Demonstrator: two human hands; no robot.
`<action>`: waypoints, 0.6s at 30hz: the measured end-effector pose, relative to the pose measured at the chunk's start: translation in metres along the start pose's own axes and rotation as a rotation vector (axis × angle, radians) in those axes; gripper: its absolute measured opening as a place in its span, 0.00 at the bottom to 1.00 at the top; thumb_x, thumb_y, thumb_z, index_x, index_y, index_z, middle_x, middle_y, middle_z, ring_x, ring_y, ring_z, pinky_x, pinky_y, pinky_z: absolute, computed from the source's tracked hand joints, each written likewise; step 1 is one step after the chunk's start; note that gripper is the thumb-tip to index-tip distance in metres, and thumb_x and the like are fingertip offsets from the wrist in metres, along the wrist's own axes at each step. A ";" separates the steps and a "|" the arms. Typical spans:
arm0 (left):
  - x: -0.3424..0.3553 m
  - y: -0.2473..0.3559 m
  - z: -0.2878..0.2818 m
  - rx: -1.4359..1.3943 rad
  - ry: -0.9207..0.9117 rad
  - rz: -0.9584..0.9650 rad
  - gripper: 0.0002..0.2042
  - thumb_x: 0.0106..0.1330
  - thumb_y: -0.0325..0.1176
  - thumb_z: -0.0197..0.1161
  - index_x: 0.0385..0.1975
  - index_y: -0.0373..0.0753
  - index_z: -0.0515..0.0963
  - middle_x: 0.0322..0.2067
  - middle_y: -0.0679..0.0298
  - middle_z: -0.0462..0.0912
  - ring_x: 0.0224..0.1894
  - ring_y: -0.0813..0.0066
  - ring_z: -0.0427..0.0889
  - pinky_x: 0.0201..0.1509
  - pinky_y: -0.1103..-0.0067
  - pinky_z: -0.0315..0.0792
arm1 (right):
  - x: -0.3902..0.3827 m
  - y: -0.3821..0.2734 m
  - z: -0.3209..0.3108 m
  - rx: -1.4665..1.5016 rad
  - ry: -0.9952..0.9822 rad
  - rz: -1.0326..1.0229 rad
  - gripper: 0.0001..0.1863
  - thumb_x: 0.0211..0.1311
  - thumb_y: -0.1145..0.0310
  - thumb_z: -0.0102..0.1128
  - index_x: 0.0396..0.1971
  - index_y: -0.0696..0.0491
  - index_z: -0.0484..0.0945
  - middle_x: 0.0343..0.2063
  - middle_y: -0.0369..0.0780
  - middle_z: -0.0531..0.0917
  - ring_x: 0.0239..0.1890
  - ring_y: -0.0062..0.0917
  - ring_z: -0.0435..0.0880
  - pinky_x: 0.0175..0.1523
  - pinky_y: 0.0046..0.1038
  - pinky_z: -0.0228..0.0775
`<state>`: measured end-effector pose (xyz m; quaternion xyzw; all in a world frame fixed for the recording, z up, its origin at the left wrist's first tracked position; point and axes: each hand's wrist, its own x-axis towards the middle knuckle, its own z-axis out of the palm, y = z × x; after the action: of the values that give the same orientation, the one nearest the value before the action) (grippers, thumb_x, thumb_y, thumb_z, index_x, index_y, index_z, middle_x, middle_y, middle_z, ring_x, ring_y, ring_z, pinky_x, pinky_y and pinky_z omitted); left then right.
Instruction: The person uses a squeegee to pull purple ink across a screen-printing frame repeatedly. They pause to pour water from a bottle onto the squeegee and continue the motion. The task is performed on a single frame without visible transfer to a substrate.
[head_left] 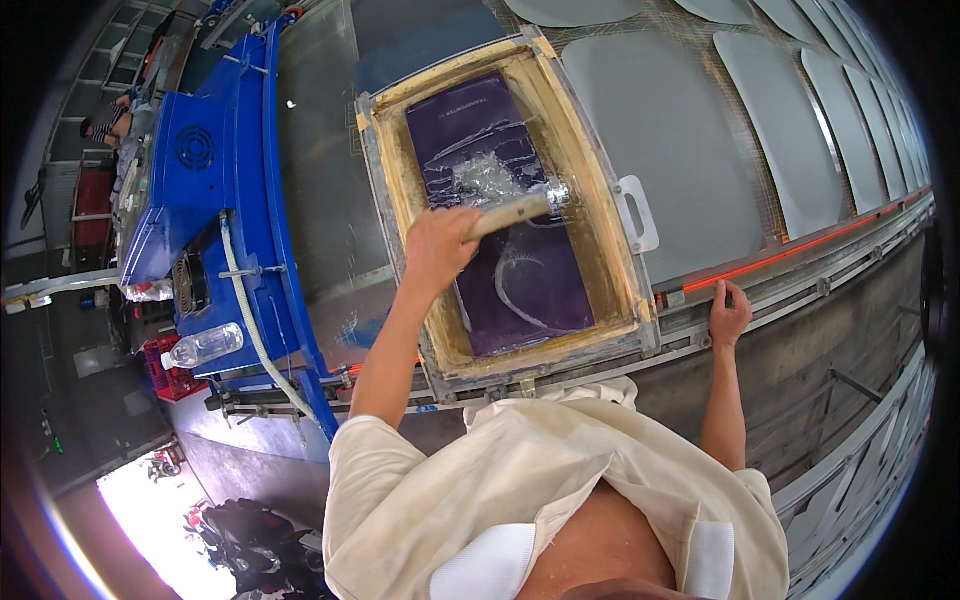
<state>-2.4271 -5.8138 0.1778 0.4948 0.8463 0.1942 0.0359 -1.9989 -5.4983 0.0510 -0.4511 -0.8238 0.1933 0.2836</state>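
Note:
My left hand [437, 247] is closed round a beige wooden-looking squeegee [512, 215], held slantwise over a screen-printing frame [622, 265]. The far end of the squeegee is wet and shiny. Inside the yellowish taped border lies a dark purple screen panel [530, 275], with clear, glossy liquid smeared and pooled across its middle. At the table's near edge, to the right of the frame, my right hand [731, 318] touches the orange-edged rail [790, 252]. Its fingers are curled in; whatever they may hold is hidden.
A white handle [640, 214] juts from the frame's right side. Grey rounded sheets [660, 140] lie along the table to the right. A blue machine [200, 150] stands at left, with a clear plastic bottle [208, 345] on it. A person [112, 122] is far back left.

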 end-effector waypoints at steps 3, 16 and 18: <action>-0.009 0.001 0.015 0.040 0.004 0.063 0.15 0.54 0.32 0.71 0.43 0.47 0.85 0.41 0.68 0.88 0.41 0.66 0.84 0.49 0.69 0.71 | -0.001 0.000 0.001 0.003 0.025 -0.005 0.08 0.67 0.65 0.66 0.34 0.54 0.85 0.32 0.41 0.87 0.37 0.37 0.85 0.49 0.36 0.72; 0.026 -0.017 0.017 0.128 0.117 0.084 0.14 0.53 0.33 0.74 0.41 0.46 0.86 0.40 0.69 0.89 0.42 0.67 0.85 0.48 0.70 0.69 | 0.000 0.003 0.002 0.011 0.008 0.040 0.10 0.67 0.62 0.66 0.35 0.54 0.86 0.33 0.41 0.88 0.38 0.38 0.85 0.49 0.37 0.73; 0.011 -0.011 0.028 0.172 0.126 0.121 0.15 0.52 0.33 0.74 0.41 0.45 0.86 0.40 0.69 0.89 0.43 0.67 0.85 0.48 0.70 0.69 | -0.001 0.003 0.002 0.026 0.002 0.058 0.10 0.67 0.62 0.66 0.35 0.54 0.86 0.33 0.41 0.88 0.39 0.38 0.85 0.49 0.37 0.72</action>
<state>-2.4344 -5.8008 0.1496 0.5329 0.8291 0.1534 -0.0715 -1.9974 -5.4979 0.0476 -0.4714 -0.8075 0.2117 0.2843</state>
